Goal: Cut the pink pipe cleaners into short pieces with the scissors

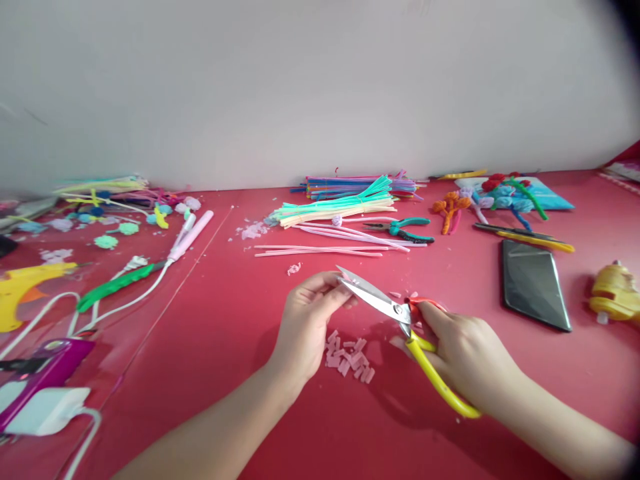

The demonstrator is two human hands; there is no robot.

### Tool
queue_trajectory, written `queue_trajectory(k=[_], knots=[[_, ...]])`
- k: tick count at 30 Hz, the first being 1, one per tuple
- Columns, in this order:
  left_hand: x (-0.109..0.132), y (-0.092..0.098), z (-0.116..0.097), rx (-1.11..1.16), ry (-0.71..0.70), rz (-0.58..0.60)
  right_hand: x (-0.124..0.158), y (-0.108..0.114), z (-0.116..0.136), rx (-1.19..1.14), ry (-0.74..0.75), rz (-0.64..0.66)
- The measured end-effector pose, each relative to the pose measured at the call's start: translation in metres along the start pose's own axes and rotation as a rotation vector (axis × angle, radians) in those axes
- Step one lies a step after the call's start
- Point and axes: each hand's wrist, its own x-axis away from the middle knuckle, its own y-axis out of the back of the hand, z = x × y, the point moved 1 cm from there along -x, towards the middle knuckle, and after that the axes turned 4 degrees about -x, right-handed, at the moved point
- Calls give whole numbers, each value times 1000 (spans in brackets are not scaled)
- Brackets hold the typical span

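We see the left hand (306,327) with thumb and fingers pinched together on what looks like a small pink piece (345,276), right at the blade tips, while the right hand (465,347) grips the handles of the scissors (399,309), its fingers wrapped around them and the blades a little apart. The likeliest trouble, we judge, is a nicked fingertip, since the points sit against the pinching fingers and a slip in the squeeze would leave hardly any margin. So small a piece could also twist between the blades or spring away if the pinch loosens. Below the hands, a loose heap of pink snippets (356,360) lies on the red table (200,360); a dragging wrist could scatter it. Beyond the hands lie pink stems (325,250), the pliers (395,228) and a mint-and-cream bundle (340,208), which could crowd a forward reach. To our right, the phone (535,285) lies near the right hand, where a swinging elbow might knock it. On our left, a white cable (150,288) loops toward a purple box (50,373), well apart from the blades but able to snag a sweeping forearm.
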Motion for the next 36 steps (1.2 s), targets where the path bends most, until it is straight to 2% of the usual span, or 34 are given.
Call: queue_trajectory(k=[23,32,36], knots=[[1,1,0,-55,-11,6,-1,1,2,22,28,-61],[1,1,0,-46,-30,14,-1,0,1,-1,-8,-73],[2,0,4,-49,30,31,-6,3,4,-32,-60,-49]])
